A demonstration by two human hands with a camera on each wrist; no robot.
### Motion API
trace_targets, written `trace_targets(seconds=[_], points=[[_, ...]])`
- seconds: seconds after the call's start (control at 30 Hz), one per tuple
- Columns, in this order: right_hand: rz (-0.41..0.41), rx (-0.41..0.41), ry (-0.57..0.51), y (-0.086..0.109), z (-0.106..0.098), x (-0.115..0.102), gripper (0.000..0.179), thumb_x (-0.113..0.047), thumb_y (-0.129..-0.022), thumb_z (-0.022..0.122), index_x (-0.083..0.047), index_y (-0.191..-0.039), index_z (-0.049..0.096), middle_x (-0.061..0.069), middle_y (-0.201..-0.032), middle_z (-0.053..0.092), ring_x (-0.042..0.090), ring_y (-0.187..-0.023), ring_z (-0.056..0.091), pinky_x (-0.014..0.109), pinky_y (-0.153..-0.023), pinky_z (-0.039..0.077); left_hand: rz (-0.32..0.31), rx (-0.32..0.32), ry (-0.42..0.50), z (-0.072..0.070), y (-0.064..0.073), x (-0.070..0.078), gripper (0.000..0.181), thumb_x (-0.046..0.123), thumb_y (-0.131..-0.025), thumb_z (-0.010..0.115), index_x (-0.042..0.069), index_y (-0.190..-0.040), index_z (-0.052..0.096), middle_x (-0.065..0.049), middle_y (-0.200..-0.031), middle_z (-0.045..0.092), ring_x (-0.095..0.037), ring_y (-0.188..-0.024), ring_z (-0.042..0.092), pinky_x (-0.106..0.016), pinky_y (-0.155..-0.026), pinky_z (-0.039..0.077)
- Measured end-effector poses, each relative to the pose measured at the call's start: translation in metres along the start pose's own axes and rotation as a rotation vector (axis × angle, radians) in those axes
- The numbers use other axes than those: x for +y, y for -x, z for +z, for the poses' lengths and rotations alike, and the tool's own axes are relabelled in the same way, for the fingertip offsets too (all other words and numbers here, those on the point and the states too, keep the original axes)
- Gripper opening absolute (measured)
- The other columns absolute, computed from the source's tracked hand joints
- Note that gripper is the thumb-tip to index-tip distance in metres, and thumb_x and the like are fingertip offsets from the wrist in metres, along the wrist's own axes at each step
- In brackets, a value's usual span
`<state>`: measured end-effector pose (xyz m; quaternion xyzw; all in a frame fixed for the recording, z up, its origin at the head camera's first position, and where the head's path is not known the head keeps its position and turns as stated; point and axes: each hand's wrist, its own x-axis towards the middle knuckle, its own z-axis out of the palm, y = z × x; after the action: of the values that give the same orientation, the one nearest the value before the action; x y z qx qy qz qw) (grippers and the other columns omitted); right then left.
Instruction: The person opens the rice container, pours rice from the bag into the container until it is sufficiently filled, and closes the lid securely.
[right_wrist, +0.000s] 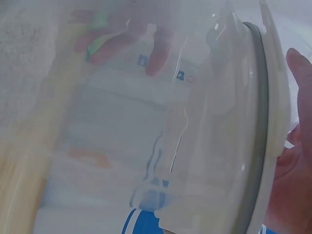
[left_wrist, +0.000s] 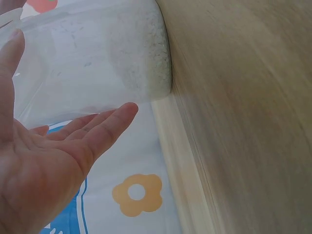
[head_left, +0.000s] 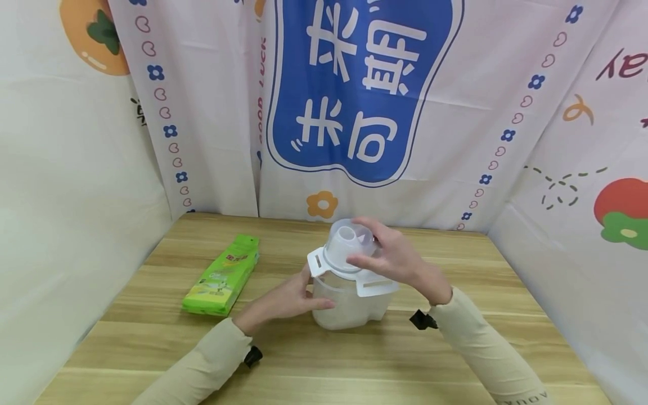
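A clear plastic storage jar stands on the table with white rice in its bottom. Its white lid has slotted side flaps that stick out, and a grey seal shows in the right wrist view. A clear cup-like cap tops the lid. My right hand grips this cap between thumb and fingers. Against the jar's left side rests my left hand, its fingers nearly straight along the wall and its thumb spread apart.
A green packet lies to the left on the wood-grain table. Printed cloth hangs behind the table's back edge and along both sides. Each wrist carries a black strap piece.
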<state>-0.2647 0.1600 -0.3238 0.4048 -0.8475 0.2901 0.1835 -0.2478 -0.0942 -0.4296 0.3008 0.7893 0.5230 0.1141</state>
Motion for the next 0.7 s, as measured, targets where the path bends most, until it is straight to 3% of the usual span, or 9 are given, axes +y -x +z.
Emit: trace_targets(seconds=[0.2,0.43,0.7], points=[[-0.039,-0.013,0.002,-0.004,0.007,-0.006,0.072,-0.036,-0.077,0.082,-0.009,-0.136,0.051,0.009,-0.112,0.068,0.016,-0.089,0.065,0.033,-0.074,0.057,0.001,0.008,-0.006,0.000,0.004,-0.001,0.080,0.036,-0.086,0.076,0.031,-0.149,0.027,0.002,-0.144,0.046,-0.023,-0.129,0.051,-0.032,-0.091,0.056],[-0.069,-0.028,0.009,-0.007,0.014,-0.008,0.073,-0.037,-0.078,0.082,-0.007,-0.136,0.052,0.009,-0.115,0.067,0.018,-0.094,0.064,0.034,-0.078,0.058,0.044,-0.004,0.028,-0.001,0.004,-0.002,0.075,0.029,-0.087,0.076,0.032,-0.147,0.030,0.005,-0.144,0.045,-0.021,-0.130,0.049,-0.040,-0.094,0.054],[-0.067,-0.046,0.028,-0.008,0.017,-0.010,0.072,-0.040,-0.079,0.080,-0.007,-0.137,0.051,0.009,-0.117,0.067,0.017,-0.096,0.064,0.034,-0.079,0.057,0.058,0.002,0.037,-0.001,0.003,-0.004,0.072,0.027,-0.087,0.076,0.032,-0.145,0.035,0.006,-0.143,0.046,-0.021,-0.131,0.048,-0.038,-0.092,0.055]])
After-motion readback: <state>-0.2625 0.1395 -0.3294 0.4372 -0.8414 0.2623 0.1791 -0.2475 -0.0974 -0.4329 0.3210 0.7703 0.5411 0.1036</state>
